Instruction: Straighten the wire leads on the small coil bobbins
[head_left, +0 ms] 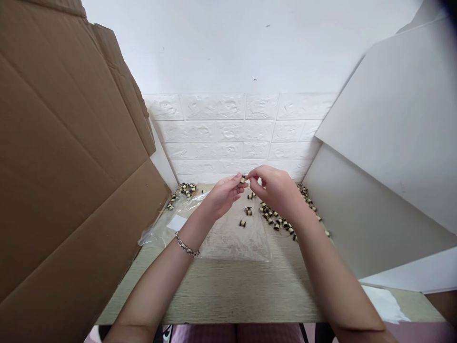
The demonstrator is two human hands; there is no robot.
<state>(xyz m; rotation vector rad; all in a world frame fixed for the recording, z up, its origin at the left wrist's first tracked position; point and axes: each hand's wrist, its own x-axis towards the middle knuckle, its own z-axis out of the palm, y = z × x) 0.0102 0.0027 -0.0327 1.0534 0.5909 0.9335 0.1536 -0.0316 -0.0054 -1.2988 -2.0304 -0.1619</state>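
My left hand (222,196) is closed, holding a small wound coil (243,179) with a pale yellow middle and dark ends between thumb and fingers. My right hand (277,190) is pinched right beside that coil, its thumb and index finger together. Whatever lies between those fingertips is too small to make out. Below the hands, a few similar coils (243,223) rest on a clear plastic bag (235,245). A larger heap of coils (282,222) lies to the right, partly hidden by my right hand and forearm.
Another cluster of coils (187,189) sits at the back left of the wooden table (228,290). Brown cardboard (71,143) walls the left side, and white panels (371,200) stand on the right. A white brick-patterned wall (228,131) closes the back.
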